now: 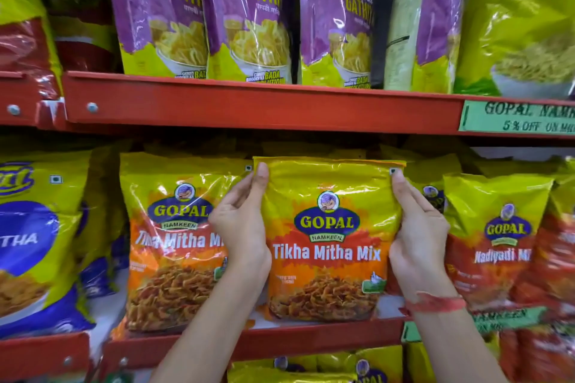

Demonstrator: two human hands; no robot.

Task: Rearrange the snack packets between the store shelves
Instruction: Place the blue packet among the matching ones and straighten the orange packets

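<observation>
A yellow and orange Tikha Mitha Mix packet (326, 236) stands upright on the middle red shelf (311, 336). My left hand (241, 224) grips its left edge and my right hand (417, 233) grips its right edge, thumbs on the front near the top corners. A second Tikha Mitha Mix packet (174, 242) stands just to its left, partly behind my left hand. Purple Papdi Gathiya packets (249, 12) line the upper shelf (249, 102).
A red and yellow Nadiyadi Mix packet (497, 236) stands to the right, a blue and yellow packet (34, 242) to the left. A green discount label (516, 116) hangs on the upper shelf edge. More yellow packets (311, 367) fill the shelf below.
</observation>
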